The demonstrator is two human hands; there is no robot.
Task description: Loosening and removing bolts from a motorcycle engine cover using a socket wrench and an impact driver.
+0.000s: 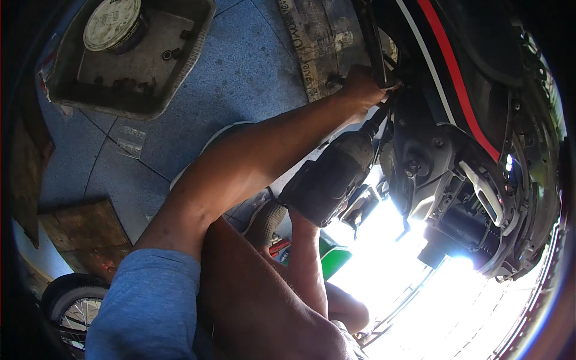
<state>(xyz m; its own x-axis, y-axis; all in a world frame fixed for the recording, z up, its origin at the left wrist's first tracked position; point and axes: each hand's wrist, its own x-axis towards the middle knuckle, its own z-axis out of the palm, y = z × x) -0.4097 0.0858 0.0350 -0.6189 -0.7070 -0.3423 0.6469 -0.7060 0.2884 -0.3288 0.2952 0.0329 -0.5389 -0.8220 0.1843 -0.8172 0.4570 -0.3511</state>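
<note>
A black cordless impact wrench (330, 177) slants up toward the motorcycle (432, 156), its nose against the bike's dark underparts. My right hand (303, 222) grips the tool from below; its body covers most of my fingers. Stretched across the view, my left arm ends at the bike, where my left hand (363, 89) is closed just above the tool's nose, beside a dark metal bar (375, 51). What those fingers hold is hidden. The bike's black bodywork carries a red and a white stripe.
A grey tray (174, 90) holding a round tub (113, 24) and small metal parts sits at upper left. Wooden boards (87, 234) and a spoked wheel (75, 309) lie lower left. Printed cardboard (315, 42) is by the bike. A green object (333, 258) shows beyond my right wrist.
</note>
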